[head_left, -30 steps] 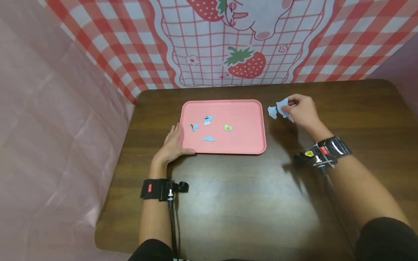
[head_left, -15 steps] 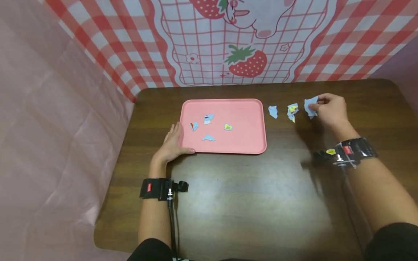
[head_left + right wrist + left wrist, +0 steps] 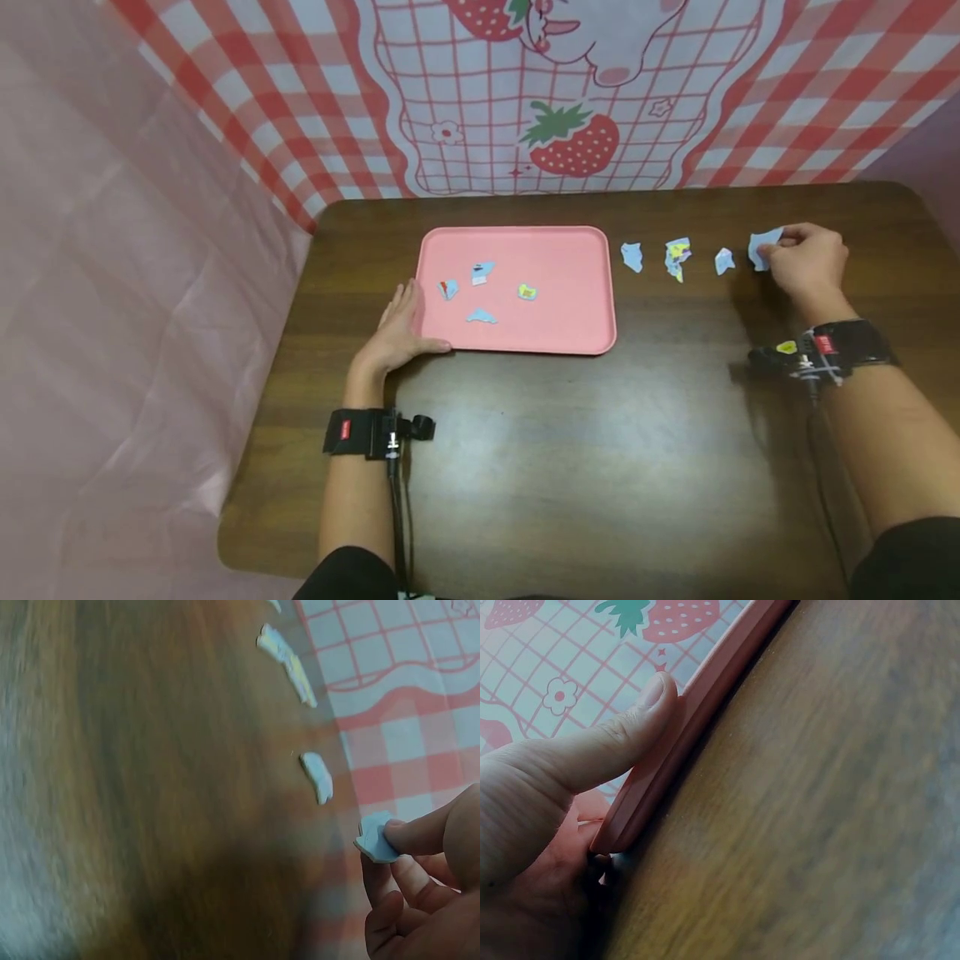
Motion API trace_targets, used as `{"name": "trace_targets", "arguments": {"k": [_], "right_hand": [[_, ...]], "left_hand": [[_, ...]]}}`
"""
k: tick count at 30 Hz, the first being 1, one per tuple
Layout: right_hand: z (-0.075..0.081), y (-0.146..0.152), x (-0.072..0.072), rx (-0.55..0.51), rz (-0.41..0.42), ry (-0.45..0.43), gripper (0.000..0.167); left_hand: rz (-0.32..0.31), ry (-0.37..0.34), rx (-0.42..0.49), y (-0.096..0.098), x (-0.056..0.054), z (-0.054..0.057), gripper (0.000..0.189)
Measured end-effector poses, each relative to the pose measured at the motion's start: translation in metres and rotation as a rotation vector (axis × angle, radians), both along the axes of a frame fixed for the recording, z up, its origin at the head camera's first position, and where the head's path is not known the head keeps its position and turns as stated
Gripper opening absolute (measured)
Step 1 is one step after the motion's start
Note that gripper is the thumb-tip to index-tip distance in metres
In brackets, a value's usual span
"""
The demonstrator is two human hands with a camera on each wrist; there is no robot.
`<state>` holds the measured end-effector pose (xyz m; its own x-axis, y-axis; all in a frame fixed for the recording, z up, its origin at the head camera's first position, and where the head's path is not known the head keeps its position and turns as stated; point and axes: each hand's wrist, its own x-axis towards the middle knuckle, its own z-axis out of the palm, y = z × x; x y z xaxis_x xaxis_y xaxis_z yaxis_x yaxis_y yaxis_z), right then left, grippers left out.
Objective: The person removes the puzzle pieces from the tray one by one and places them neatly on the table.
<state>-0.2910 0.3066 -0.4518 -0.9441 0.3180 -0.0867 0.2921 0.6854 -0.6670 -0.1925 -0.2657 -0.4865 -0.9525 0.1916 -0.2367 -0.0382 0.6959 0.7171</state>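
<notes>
My right hand pinches a light blue puzzle piece between thumb and fingers at the right of the table. In the right wrist view the held piece shows layered edges, like a small stack. Left of that hand lie three pieces in a row: a small pale blue one, a yellow-patterned one and a plain light blue one. My left hand rests at the near left corner of the pink tray, fingers extended along its side, thumb on the front rim.
Inside the tray lie several small pieces, among them a yellow one and a red-marked blue one. The wooden table meets a red-checked strawberry cloth at the back. A pink curtain hangs at the left.
My right hand has moved rightward along the table, still pinching blue. The yellow-patterned piece and then the small pale blue piece now lie on the table behind it. My left hand stays put.
</notes>
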Motion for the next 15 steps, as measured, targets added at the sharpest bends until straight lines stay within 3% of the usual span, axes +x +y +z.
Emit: {"name": "trace_targets", "arguments": {"k": [15], "right_hand": [[-0.0109,0.0062,-0.0086,0.076,0.019,-0.014,0.058]], "left_hand": [[-0.017,0.01,-0.001,-0.002,-0.0009,-0.0003,0.126]]}}
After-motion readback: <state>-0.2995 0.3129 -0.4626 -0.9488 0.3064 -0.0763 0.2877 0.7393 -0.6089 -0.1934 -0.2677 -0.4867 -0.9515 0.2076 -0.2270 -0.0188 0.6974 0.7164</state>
